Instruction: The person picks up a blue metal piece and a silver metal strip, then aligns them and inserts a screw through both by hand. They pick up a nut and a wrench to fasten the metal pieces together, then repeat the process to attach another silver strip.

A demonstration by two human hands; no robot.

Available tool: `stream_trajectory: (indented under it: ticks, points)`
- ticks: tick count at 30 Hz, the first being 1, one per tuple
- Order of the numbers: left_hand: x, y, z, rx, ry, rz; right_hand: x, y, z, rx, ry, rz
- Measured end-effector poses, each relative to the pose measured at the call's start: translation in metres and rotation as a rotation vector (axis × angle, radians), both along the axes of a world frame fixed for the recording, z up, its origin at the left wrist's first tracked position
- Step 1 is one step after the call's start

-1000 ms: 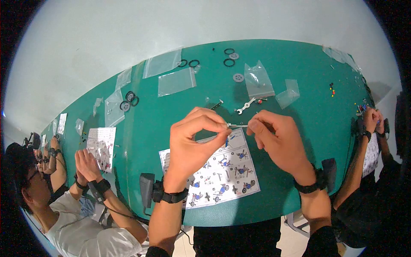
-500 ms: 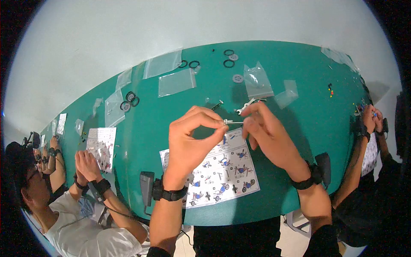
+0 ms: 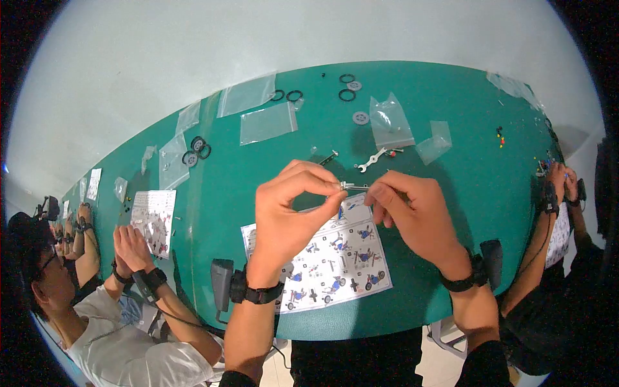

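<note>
Between thumb and forefinger, my left hand (image 3: 293, 209) pinches a small metal rod piece (image 3: 352, 186) that points right. At the rod's free end is my right hand (image 3: 409, 209), its thumb and fingers pressed together; whether they touch the rod is unclear. Under both hands lies a printed instruction sheet (image 3: 335, 261) with small coloured pictures. Just beyond the hands are a silver wrench (image 3: 372, 160) with small parts beside it and a dark bolt-like piece (image 3: 329, 157).
Beyond lie clear plastic bags (image 3: 391, 122), black rings (image 3: 347, 95) and grey wheels (image 3: 360, 118). At left, a person (image 3: 132, 248) has hands together by another sheet (image 3: 155, 213). Another person's hands (image 3: 560, 180) are at the right edge, near small coloured parts (image 3: 501, 138).
My right hand has turned, and its fingers have lowered and drawn together near the rod's end, uncovering more of the wrench. The left hand keeps its pinch.
</note>
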State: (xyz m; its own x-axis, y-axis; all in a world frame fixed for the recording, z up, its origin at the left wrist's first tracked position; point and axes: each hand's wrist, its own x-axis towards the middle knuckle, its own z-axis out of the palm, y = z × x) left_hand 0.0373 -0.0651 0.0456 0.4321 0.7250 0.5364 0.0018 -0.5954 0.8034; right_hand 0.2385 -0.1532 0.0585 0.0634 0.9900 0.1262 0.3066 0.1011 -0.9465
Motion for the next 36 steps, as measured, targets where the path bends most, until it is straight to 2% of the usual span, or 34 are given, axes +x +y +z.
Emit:
stream_trajectory:
  ticks: [4,7,10,13,16,19,25,31,34,36]
  points:
    - [0.001,-0.002,0.002,0.130,0.064,0.006,0.009,0.004,0.001,-0.255,0.242,0.108]
    - [0.003,-0.004,0.009,0.303,0.168,0.007,0.016,0.007,-0.010,-0.431,0.574,0.207]
    - [0.004,-0.004,0.008,0.373,0.211,0.011,0.020,0.011,-0.019,-0.503,0.790,0.278]
    - [0.005,-0.007,0.010,0.366,0.194,0.022,0.020,0.012,-0.020,-0.522,0.811,0.273]
    - [0.003,-0.006,0.011,0.344,0.192,0.037,0.018,0.011,-0.016,-0.467,0.777,0.265]
    - [0.007,-0.010,0.006,-0.041,0.037,0.055,0.015,0.008,-0.010,-0.449,0.824,0.302]
    - [0.009,-0.010,0.003,-0.140,0.126,0.034,0.015,0.008,-0.014,-0.455,0.957,0.332]
    - [0.010,-0.006,-0.003,-0.096,0.014,0.031,0.017,0.007,-0.015,-0.413,0.983,0.346]
    - [0.007,-0.008,0.001,-0.119,0.073,0.011,0.019,0.009,-0.015,-0.366,0.820,0.274]
    - [0.006,-0.008,0.001,-0.166,0.088,0.018,0.015,0.007,-0.006,-0.225,0.378,0.137]
